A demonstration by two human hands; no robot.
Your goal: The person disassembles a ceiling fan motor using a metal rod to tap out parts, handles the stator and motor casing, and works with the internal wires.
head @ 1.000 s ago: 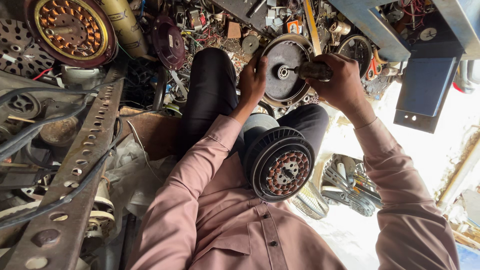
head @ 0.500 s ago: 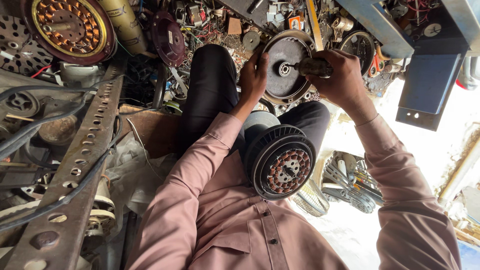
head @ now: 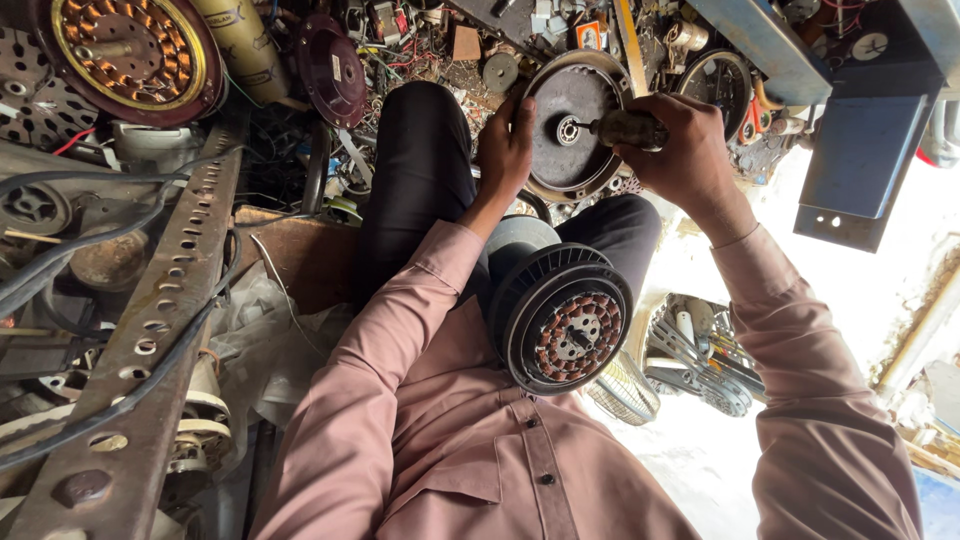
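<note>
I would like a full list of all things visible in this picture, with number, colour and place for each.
round metal cover: one, dark grey, upright past the knees, held at its left edge
dark tool: one, brownish, at the cover's centre hub
motor with copper windings: one, black and copper, on the lap
wound stator: one, copper and maroon, top left
maroon disc: one, top centre-left
perforated metal bar: one, rusty brown, left side
blue metal frame: one, top right
wire fan guard: one, grey, on the ground at right
left hand: on the cover's rim
right hand: its grip closed around the tool
</note>
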